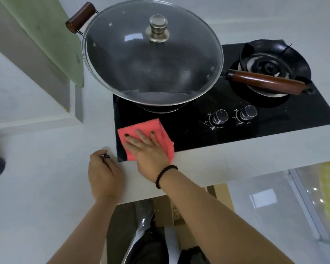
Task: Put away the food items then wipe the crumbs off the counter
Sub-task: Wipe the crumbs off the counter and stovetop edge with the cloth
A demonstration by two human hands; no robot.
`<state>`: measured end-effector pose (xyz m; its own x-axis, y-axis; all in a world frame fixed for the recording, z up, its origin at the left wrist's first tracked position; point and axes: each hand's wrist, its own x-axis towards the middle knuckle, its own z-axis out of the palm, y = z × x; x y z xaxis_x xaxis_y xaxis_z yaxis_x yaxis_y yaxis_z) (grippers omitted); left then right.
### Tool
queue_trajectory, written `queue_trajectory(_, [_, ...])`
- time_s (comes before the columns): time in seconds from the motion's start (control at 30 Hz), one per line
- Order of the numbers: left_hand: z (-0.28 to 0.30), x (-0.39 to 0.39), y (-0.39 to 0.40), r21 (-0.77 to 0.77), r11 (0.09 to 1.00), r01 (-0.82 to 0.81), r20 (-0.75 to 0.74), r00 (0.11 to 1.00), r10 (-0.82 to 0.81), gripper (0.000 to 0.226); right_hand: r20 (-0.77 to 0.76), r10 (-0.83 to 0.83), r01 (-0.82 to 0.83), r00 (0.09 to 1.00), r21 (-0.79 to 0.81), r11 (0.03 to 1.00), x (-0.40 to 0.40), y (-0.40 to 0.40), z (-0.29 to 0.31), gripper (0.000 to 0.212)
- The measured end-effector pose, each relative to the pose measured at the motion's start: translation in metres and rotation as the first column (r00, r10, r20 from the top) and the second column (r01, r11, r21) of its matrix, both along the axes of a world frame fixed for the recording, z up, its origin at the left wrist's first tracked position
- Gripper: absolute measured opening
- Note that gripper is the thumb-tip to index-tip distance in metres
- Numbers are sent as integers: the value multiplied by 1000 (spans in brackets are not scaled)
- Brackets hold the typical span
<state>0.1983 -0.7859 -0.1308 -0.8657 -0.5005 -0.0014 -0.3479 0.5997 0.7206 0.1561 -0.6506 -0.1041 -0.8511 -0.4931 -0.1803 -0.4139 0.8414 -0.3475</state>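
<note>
Right hand, fingers straight and spread, presses flat on a pink cloth lying at the near left corner of the black hob, partly over the white worktop. Left hand, just left of the cloth, rests on the worktop with fingers curled; whether it holds anything cannot be told. Beyond the hands stands a lidded wok.
</note>
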Motion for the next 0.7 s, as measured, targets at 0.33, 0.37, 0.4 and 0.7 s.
queue_trajectory(0.33, [2,3,2,-61,995,80,33,996,-78,25,79,-826,830,558,-76,553,86,153,7,62])
queue_trajectory(0.37, [3,3,4,-74,993,93,33,995,-91,24,83,-839,839,539,-148,524,88,146,10,60])
queue_trajectory(0.4, [4,3,4,-76,992,100,30,995,-98,24,85,-824,817,560,-221,533,84,132,14,58])
queue_trajectory(0.7, [3,-2,0,49,998,-28,61,998,26,23,-210,83,-129,974,-217,968,-31,-45,25,52])
